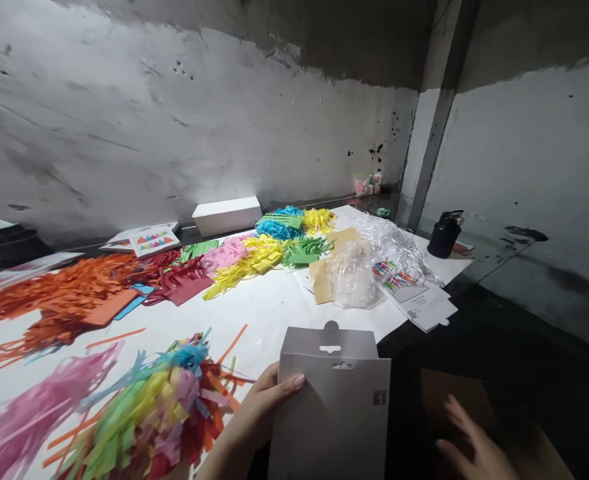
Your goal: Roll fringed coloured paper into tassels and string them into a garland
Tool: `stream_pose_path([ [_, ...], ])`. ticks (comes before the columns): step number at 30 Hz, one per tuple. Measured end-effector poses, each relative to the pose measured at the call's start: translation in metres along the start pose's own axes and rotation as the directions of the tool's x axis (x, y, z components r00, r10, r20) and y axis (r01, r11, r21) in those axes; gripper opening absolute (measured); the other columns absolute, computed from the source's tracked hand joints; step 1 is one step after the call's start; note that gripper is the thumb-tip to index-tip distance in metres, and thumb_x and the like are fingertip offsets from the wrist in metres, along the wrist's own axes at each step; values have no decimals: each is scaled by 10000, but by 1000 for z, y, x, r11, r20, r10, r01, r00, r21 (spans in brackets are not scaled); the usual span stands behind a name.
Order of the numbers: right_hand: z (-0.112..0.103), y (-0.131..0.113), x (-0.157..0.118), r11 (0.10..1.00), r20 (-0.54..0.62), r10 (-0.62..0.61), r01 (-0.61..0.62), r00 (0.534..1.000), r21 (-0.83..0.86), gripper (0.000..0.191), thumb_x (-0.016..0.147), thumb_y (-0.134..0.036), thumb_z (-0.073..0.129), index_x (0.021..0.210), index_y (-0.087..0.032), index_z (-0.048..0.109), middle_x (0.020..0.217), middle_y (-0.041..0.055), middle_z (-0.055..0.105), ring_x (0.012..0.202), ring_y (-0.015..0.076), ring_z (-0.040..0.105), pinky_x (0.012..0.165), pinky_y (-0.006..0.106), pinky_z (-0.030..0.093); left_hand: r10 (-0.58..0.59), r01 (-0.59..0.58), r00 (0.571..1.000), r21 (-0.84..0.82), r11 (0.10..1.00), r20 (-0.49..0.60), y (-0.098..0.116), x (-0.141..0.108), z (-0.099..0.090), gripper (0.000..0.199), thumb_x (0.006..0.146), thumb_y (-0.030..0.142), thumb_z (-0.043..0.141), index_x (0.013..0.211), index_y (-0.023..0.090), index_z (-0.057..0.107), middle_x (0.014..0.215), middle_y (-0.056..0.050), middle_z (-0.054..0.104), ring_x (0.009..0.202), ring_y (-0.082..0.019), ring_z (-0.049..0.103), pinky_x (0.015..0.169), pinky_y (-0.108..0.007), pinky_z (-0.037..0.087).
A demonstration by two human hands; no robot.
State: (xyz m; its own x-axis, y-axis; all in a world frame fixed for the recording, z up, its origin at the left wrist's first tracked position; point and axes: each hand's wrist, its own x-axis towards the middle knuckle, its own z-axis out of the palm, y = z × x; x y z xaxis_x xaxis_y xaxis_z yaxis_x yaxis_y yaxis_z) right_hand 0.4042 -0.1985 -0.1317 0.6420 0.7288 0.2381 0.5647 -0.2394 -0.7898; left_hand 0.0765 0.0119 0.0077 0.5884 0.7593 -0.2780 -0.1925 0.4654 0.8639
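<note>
My left hand (267,408) is closed on the left edge of a flat white cardboard box (332,420), its thumb across the front. The box has hang-hole flaps at its top and a small grey square marked 1. My right hand (474,443), partly cut off at the lower right, has its fingers apart and looks slightly blurred. It is over or beside a brown cardboard piece (454,393); whether they touch I cannot tell. Left of the box lies a multicoloured bundle of tissue paper tassels (144,407), with pink tassels (49,407) beyond it.
Orange tassels (69,287), yellow tassels (249,263) and other coloured ones cover the white table sheet (254,313). Further right are a clear plastic bag (354,273), printed cards (419,300) and a black jar (444,235). A white box (227,217) stands by the wall.
</note>
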Motion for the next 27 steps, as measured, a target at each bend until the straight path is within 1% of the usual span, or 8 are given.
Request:
stream_pose_path([
  [2,30,-52,-7,943,209,-216,148,954,298,612,735,-670,702,1188,-258,688,1032,140,763,856,310,758,667,379,628,32,-34,999,76,997,24,-3,3,12,519,636,434,878,1035,134,736,965,-148,787,868,-331,736,727,-355,573],
  [5,65,-127,-14,898,-11,-351,340,936,279,303,947,-472,566,895,-237,750,676,58,745,546,220,724,538,268,602,325,-275,938,318,908,-117,-10,-5,32,660,691,407,854,1272,182,637,1322,-154,660,1318,-381,509,1056,-423,442],
  [8,88,-181,-24,837,-179,-515,536,839,106,228,972,-271,534,1071,-227,734,909,105,783,782,269,767,691,305,631,571,-467,809,435,770,-141,-21,-26,44,949,554,307,937,1411,229,536,1560,-92,430,1503,-367,184,1224,-404,192],
  [11,110,-215,-38,733,-104,-663,671,742,111,437,958,-217,546,1393,-253,555,1177,96,730,983,262,740,799,292,629,468,-412,873,306,858,-139,-19,-46,37,812,554,322,925,1311,226,645,1461,-86,558,1463,-422,265,1172,-421,326],
  [14,122,-230,-44,634,10,-766,751,643,186,525,913,-242,641,1420,-306,522,1224,73,706,1022,257,722,823,292,626,323,-282,921,197,939,-217,5,-57,13,475,697,369,823,1126,177,750,1170,-105,748,1319,-427,478,1046,-411,467],
  [17,117,-232,-27,544,-16,-828,811,560,214,507,913,-245,640,1405,-309,534,1195,83,703,1068,277,685,900,381,586,285,-251,925,162,954,-249,29,-67,-11,368,686,340,817,1012,170,789,1042,-91,785,1212,-378,583,996,-379,492],
  [21,105,-237,10,543,-167,-819,836,549,85,390,921,-136,599,1290,-261,628,1020,89,707,949,265,658,848,458,516,103,-96,979,48,994,-174,32,-75,-21,289,636,274,814,907,172,819,902,-79,800,997,-336,693,894,-385,525],
  [27,97,-247,25,540,-54,-817,794,574,281,240,906,-127,652,1109,-249,691,879,38,667,837,208,627,750,373,498,-27,16,994,-93,996,-109,13,-70,-30,199,549,196,809,743,156,820,700,-61,771,726,-257,689,665,-302,507],
])
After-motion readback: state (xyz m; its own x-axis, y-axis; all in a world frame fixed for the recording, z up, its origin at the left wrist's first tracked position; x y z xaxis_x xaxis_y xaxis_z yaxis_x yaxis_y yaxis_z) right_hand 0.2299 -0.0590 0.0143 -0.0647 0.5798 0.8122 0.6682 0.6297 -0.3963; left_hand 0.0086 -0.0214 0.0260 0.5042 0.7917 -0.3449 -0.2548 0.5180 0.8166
